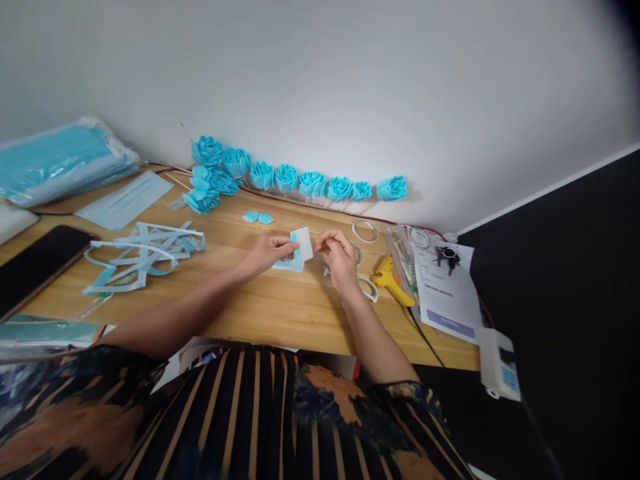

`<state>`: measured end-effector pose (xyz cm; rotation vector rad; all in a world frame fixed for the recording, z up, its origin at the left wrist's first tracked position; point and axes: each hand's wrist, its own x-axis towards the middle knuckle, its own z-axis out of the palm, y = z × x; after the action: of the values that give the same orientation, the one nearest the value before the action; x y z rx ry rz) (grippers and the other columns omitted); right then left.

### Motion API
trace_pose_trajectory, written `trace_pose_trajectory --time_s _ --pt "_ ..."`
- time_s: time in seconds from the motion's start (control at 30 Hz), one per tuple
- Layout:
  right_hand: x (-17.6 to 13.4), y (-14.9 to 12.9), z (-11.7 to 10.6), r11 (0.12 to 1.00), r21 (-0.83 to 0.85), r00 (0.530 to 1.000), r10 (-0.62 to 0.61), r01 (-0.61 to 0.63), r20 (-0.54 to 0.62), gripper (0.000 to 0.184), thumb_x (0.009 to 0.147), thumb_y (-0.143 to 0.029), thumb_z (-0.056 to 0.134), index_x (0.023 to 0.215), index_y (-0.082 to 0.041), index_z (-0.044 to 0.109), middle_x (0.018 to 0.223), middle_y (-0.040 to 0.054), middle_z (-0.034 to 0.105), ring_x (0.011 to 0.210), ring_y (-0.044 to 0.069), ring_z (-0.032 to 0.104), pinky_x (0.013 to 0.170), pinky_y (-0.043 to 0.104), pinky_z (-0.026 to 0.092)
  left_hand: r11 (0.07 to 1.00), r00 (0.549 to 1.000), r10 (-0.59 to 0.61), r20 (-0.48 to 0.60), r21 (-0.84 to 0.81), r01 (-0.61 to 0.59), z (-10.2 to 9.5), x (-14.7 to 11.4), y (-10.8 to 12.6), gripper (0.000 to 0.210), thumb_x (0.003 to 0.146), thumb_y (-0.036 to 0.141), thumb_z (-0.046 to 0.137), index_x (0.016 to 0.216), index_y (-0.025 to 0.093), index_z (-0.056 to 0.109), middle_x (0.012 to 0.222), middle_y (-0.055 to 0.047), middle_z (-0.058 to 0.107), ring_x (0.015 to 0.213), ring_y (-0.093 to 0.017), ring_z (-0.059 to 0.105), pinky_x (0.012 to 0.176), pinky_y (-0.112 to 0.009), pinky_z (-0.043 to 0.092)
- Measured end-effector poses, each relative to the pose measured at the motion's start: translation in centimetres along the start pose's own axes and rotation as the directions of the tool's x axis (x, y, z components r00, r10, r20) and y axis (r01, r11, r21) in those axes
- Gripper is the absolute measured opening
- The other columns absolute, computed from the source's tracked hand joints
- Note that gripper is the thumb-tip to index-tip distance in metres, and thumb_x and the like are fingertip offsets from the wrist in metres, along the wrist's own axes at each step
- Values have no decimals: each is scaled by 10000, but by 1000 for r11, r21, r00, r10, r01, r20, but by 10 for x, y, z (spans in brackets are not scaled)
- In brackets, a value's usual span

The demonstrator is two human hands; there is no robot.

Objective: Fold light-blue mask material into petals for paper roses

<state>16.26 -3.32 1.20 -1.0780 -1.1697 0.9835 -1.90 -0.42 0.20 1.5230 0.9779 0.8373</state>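
My left hand (270, 253) pinches a small piece of thin fabric (302, 240), white on the face toward me with a light blue edge. Under it, more light blue fabric pieces (289, 265) lie on the wooden table. Just right of the fabric, my right hand (341, 259) is raised with thumb and fingertips drawn together; whatever they may hold is too small to make out. Two cut blue petals (259, 217) rest on the table beyond my left hand. Rings of tape (365, 240) lie beside and partly behind my right hand.
Several blue fabric roses (312, 185) on sticks line the wall. Cut mask strips (143, 257), a phone (45, 263) and bagged masks (60, 163) are at left. At right lie a yellow glue gun (395, 281) with its cord, a printed sheet (445, 300) and keys (449, 255).
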Motion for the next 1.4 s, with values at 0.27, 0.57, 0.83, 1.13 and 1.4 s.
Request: trace_pose_trajectory --time_s 0.27,0.57,0.83,1.13,1.4 --pt "2 2 -1 999 13 999 47 -47 -11 63 701 -236 472 664 -226 522 645 -21 488 598 128 457 689 291 516 999 998 -35 -48 -37 33 -2 0 3 392 758 499 642 565 160 613 509 6 542 495 -98 454 485 -234 323" --pt "0 2 0 991 126 999 47 -48 6 62 718 -210 505 685 -215 558 637 -27 508 586 118 456 658 284 510 1000 999 -8 -37 -21 7 -3 -2 6 411 769 519 652 567 163 617 499 8 528 487 -95 434 480 -237 312" --pt "11 -8 -15 999 -28 999 -34 34 -7 185 834 -340 550 964 -228 619 673 -36 573 594 112 536 620 252 464 974 993 -51 -107 -225 25 -4 4 -7 401 723 528 736 677 134 678 678 -34 654 512 -98 534 492 -246 396" --pt "10 -23 -20 876 -459 968 -30 145 249 285 893 -343 538 1117 -223 665 875 24 714 771 150 633 691 278 500 853 994 -101 -45 -518 63 1 5 -7 338 678 420 821 707 101 714 694 -35 682 688 -139 647 771 -324 558" --pt "5 -4 -4 898 -426 955 23 110 295 649 808 -418 666 1400 -224 485 1028 61 683 812 187 639 675 312 528 826 997 -71 -13 -562 51 4 2 -1 317 685 400 817 709 105 703 697 -31 697 682 -142 652 783 -335 550"
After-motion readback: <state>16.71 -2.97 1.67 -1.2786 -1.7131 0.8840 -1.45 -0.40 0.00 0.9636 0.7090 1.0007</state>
